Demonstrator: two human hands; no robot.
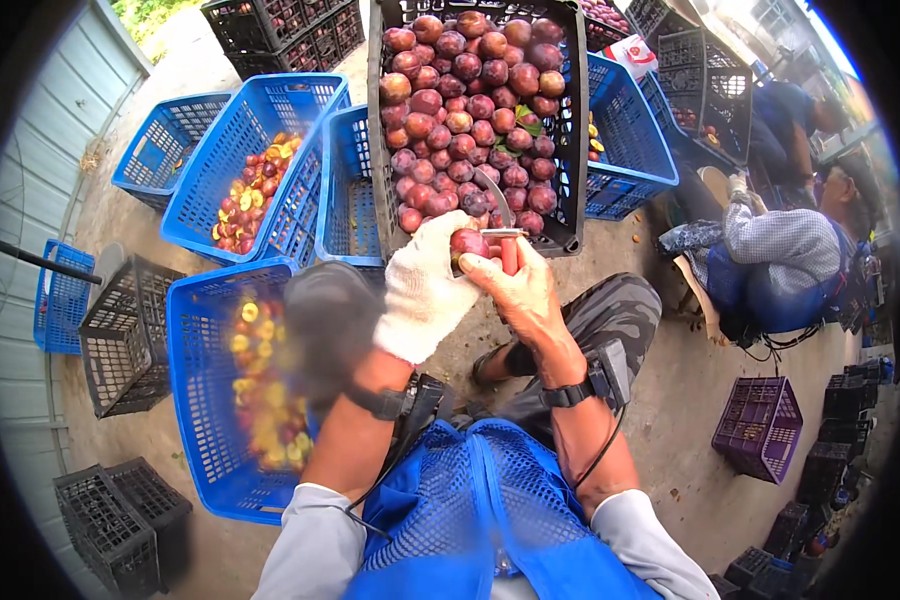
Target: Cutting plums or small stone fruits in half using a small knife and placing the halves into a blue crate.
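My left hand (422, 292), in a white knit glove, is closed round a red plum (467, 243). My bare right hand (526, 298) grips the red handle of a curved-blade knife (510, 254), its thumb against the plum. The blade points up and away, over a black crate (375, 130) heaped with red plums (462, 122), a few green leaves among them. By my left knee stands a blue basket (195, 400) with cut plums showing yellow flesh (270, 400), partly blurred.
More blue baskets (205, 185) stand at the far left, one holding cut plums. Black crates (130, 330) lie along the left wall. At right, a person (785, 250) in a checked sleeve sits working near another person. A purple crate (760, 425) rests on the floor.
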